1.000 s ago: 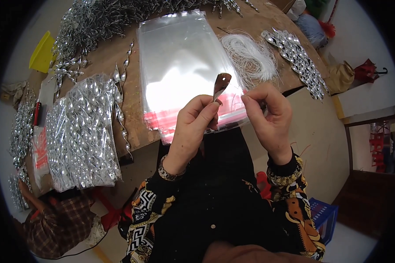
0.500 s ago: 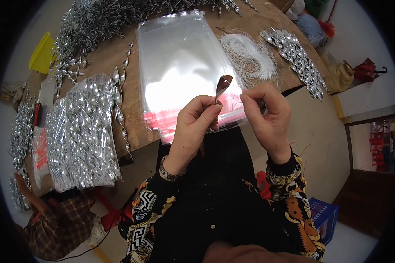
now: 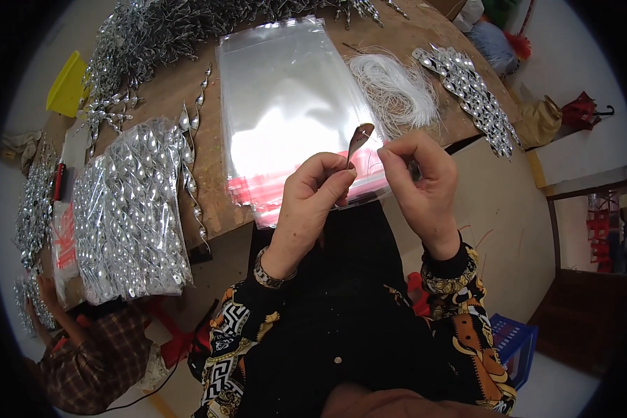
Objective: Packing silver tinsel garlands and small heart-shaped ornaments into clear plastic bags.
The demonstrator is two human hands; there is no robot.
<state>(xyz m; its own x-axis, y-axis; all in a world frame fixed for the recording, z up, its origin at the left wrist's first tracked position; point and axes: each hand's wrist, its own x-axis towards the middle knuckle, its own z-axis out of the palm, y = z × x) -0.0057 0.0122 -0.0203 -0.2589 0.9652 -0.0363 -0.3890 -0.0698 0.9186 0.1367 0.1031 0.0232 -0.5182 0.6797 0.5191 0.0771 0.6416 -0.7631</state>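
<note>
My left hand (image 3: 308, 191) pinches a shiny twisted metallic strip (image 3: 360, 141) between thumb and forefinger. The strip's curved end, with a small hole near its tip, points up. Just right of it, my right hand (image 3: 428, 195) is closed in a pinch, its fingertips level with that end. A fine thread runs between them, too thin to follow fully. Both hands are over the lower edge of a stack of clear plastic bags (image 3: 279, 83) with pink-red bands. Beyond the right hand lies a loose hank of white thread (image 3: 400, 90).
Silver twisted strips are heaped at the back (image 3: 167, 42). A bagged bundle of strips (image 3: 132, 216) lies left, another bundle (image 3: 470, 97) right. A yellow container (image 3: 67, 83) stands far left. A co-worker in a checked shirt (image 3: 94, 355) sits lower left. A blue plastic basket (image 3: 512, 345) stands lower right.
The strip's end has tilted right and dropped slightly, closer to my right fingertips. My right hand has shifted slightly left. The co-worker's hands have moved up at the far left.
</note>
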